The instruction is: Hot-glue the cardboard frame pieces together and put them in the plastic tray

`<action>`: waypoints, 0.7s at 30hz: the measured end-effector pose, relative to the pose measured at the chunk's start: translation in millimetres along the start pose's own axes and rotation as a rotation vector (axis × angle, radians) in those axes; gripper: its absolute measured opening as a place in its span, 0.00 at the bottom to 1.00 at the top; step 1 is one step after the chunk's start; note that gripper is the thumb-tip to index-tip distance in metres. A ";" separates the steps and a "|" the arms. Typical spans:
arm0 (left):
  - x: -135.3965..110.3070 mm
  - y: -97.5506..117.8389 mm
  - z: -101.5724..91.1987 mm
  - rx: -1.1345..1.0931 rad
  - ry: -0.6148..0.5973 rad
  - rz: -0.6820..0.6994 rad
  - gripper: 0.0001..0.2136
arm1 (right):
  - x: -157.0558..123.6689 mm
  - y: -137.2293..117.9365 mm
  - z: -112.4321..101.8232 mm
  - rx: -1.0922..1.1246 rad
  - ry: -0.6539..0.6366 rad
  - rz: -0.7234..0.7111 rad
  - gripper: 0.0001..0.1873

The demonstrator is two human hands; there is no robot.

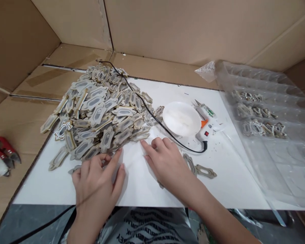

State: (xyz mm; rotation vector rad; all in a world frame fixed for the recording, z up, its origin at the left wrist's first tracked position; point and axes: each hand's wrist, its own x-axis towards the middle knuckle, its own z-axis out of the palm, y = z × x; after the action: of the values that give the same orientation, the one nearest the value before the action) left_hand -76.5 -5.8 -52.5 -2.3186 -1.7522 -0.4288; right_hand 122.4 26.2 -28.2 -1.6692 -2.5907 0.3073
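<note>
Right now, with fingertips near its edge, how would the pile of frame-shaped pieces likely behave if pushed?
The pile would probably shift and spill piecemeal, since its pieces overlap at many angles. Individual pieces look thin and flat, so likely to slide rather than roll. Those jutting out show no visible sag, suggesting fair stiffness.

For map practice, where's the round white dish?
In the head view, the dish sits right of centre, between heaped grey ornate pieces and a white glue gun.
</note>
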 end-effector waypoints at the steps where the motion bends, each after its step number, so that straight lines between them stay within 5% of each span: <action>1: 0.4 -0.2 0.7 0.003 -0.003 -0.003 0.16 | 1.1 -0.3 0.5 -0.005 0.001 -0.001 0.20; 9: 1.3 0.2 3.4 0.016 0.009 -0.055 0.18 | -3.7 3.0 2.7 -0.014 0.084 -0.068 0.19; 14: -1.4 -3.0 4.0 -0.061 0.035 -0.037 0.17 | -10.2 6.2 3.6 0.045 0.186 -0.101 0.08; 21: -5.8 -9.6 4.2 -0.175 0.040 -0.046 0.18 | 5.9 13.0 -8.4 0.272 -0.024 -0.022 0.04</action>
State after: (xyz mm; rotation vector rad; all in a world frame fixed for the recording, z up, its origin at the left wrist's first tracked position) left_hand -86.8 -7.0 -58.6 -2.3701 -1.8190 -0.6567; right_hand 132.9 38.0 -22.9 -1.5511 -2.4471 0.6489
